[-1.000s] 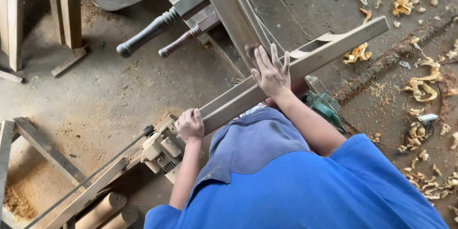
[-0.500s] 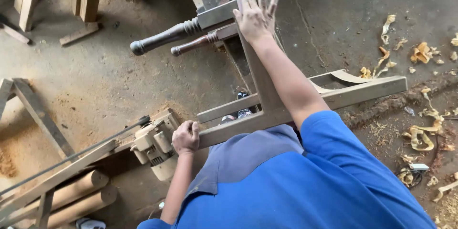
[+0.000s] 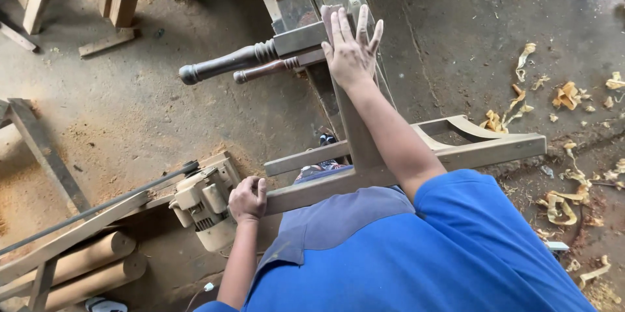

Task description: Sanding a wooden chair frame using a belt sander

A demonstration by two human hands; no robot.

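Sawdust and pale wood shavings (image 3: 565, 96) are scattered over a grey concrete floor (image 3: 456, 39), seen from above past a blue shirt (image 3: 416, 253). Across the middle a wooden frame (image 3: 482, 150) of joined rails is held, one long rail running from lower left to right and an upright piece rising toward a machine (image 3: 296, 0) at the top. From that machine two turned spindles (image 3: 224, 65) project to the left. An electric motor (image 3: 202, 208) with a belt is mounted at lower left, and round poles (image 3: 84, 266) lie beside it.

The left hand (image 3: 247, 199) is clenched around the near end of the long rail, just beside the motor. The right hand (image 3: 351, 52) is laid flat, fingers spread and released, against the top of the upright piece where it meets the machine; nothing is grasped by it.

For work of this kind, judged from the posture, the frame is best kept steady by a firm grip at the low end while even, flat pressure is applied at the top. The spread palm should be kept on bare wood and away from any moving part, and the left knuckles kept off the belt. Whether the machine is running cannot be told.
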